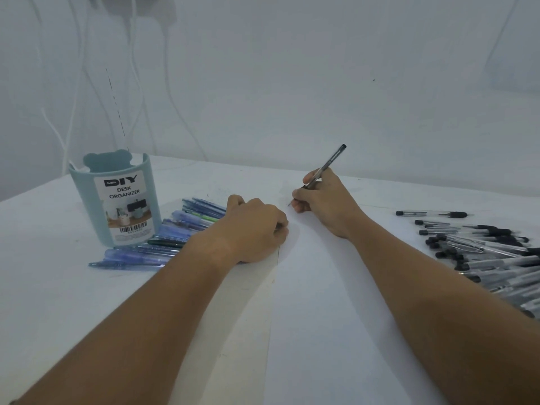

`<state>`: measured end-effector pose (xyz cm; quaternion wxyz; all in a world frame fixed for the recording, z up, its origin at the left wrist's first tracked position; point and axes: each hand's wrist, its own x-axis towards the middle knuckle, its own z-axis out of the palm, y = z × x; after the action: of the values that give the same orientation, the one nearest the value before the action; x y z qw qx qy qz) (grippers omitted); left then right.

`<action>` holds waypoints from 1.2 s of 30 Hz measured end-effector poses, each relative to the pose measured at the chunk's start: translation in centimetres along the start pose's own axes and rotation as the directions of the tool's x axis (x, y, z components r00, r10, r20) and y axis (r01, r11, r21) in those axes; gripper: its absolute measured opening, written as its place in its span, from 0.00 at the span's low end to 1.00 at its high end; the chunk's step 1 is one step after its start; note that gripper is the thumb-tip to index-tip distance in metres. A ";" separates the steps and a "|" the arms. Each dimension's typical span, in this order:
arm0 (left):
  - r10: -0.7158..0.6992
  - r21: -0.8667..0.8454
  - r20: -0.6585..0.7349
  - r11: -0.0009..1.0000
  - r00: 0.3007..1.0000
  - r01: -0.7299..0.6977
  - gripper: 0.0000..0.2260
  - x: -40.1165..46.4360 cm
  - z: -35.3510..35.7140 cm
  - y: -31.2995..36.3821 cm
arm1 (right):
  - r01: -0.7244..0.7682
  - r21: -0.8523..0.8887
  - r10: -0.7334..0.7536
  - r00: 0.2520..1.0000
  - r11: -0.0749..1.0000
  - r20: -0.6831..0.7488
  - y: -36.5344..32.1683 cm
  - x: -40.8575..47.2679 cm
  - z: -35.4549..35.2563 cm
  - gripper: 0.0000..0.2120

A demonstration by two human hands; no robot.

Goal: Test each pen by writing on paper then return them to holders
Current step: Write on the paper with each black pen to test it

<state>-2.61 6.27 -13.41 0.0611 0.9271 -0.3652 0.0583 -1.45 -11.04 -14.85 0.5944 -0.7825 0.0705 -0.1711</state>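
Right hand (323, 200) pinches a light, rigid ballpoint pen (324, 171) low on its barrel, tip on paper (336, 317); left hand (257, 226), fingers curled, rests on the sheet.

A white table (58, 287) carries a sheet of paper (321, 317), a pen holder (117, 200), blue pens (163, 238) and black pens (482, 249).

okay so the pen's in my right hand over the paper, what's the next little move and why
Probably drag the pen in a short stroke. Your right hand pinches it with the tip at the paper, your left hand rests curled at the sheet's edge, and hardly any ink shows near the tip yet.
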 end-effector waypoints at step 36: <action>0.019 0.032 -0.047 0.999 0.999 -0.017 0.15 0.5 0.8 -0.5 | -0.040 0.025 0.042 0.997 0.999 -0.058 -0.2 0.1 -0.1 0.12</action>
<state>-1.85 6.15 -14.13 0.0546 0.9229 -0.3711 0.0867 -1.37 -11.13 -14.64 0.6046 -0.7685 0.1020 -0.1827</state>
